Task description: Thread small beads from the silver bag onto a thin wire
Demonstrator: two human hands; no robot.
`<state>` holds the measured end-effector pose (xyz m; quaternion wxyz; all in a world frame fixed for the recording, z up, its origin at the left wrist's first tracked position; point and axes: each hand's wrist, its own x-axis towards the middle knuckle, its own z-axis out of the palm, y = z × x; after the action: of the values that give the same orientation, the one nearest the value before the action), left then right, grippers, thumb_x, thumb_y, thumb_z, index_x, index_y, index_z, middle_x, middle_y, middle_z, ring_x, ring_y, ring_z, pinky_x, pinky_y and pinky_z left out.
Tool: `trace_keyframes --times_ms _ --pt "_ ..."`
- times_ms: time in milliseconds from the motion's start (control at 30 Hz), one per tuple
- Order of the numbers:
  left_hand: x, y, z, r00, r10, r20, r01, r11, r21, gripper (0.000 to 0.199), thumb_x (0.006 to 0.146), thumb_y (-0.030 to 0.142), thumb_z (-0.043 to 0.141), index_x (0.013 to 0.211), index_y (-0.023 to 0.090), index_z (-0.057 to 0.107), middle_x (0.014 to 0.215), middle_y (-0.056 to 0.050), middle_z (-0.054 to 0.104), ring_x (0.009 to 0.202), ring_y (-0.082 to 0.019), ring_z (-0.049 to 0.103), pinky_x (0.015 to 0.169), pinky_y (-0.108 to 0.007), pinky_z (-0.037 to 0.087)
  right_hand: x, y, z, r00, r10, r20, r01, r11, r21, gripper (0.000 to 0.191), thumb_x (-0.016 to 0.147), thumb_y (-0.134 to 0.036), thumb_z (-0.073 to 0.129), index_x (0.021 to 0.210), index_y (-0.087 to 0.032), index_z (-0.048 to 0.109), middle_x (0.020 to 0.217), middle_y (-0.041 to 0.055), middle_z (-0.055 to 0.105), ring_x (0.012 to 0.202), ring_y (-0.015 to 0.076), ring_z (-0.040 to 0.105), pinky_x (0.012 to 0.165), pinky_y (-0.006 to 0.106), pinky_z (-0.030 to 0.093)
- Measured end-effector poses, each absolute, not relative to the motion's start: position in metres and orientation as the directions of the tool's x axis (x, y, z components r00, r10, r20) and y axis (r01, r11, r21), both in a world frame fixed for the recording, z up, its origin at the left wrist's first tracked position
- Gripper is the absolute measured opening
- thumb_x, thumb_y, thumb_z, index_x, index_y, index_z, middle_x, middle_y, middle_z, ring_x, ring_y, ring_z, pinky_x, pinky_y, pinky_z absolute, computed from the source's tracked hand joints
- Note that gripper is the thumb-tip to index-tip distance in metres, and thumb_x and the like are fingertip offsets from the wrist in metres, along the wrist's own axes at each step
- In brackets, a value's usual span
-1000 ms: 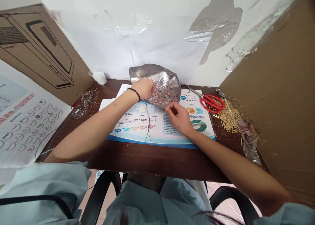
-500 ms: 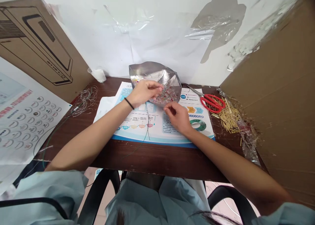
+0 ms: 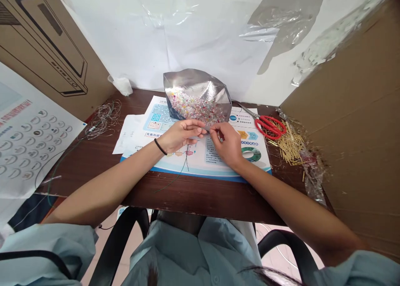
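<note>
A silvery bag [image 3: 195, 84] stands open against the white wall, with many small coloured beads [image 3: 196, 109] in it. Just in front of it, my left hand [image 3: 184, 135], with a black band at the wrist, has thumb and forefinger pinched together. My right hand [image 3: 226, 144] is pinched too, its fingertips almost meeting the left ones. What the fingertips hold is too small to make out. A thin dark thread [image 3: 186, 159] hangs below my left hand over a printed sheet [image 3: 200, 169].
Red-handled scissors [image 3: 270, 126] lie right of the bag, beside a pile of gold sticks [image 3: 290, 146] and crumpled plastic [image 3: 314, 177]. Tangled clear thread [image 3: 104, 119] lies at the left. Cardboard walls [image 3: 359, 131] stand at both sides.
My left hand has moved down from over the beads in the bag to the fingertips of my right hand. The view has shifted slightly.
</note>
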<state>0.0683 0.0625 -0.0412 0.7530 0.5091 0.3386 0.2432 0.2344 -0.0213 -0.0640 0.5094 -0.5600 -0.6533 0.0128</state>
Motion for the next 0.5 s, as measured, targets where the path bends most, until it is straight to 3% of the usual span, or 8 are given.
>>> trace_keyframes --times_ms 300,500 --pt "0.0696 0.0616 -0.0454 0.668 0.717 -0.199 0.006 0.262 0.965 0.031 0.066 0.031 0.084 0.087 0.017 0.068 0.086 -0.004 0.070 0.075 -0.011 0.064 0.057 -0.020 0.051 0.2345 -0.0218 -0.0629 0.071 0.695 0.715 0.784 0.405 -0.471 0.018 0.095 -0.026 0.051 0.084 -0.023 0.066 0.083 0.0055 0.068 0.080 0.0203 0.059 0.077 0.037 0.048" --pt "0.0706 0.0610 -0.0456 0.664 0.724 -0.188 0.008 0.244 0.970 0.035 0.063 0.035 0.086 0.085 0.015 0.069 0.080 -0.003 0.067 0.072 -0.010 0.061 0.052 -0.017 0.048 0.2347 -0.0217 -0.0639 0.063 0.656 0.752 0.761 0.456 -0.461 0.018 0.095 -0.025 0.053 0.087 -0.023 0.068 0.086 0.0068 0.068 0.083 0.0216 0.059 0.080 0.041 0.049"
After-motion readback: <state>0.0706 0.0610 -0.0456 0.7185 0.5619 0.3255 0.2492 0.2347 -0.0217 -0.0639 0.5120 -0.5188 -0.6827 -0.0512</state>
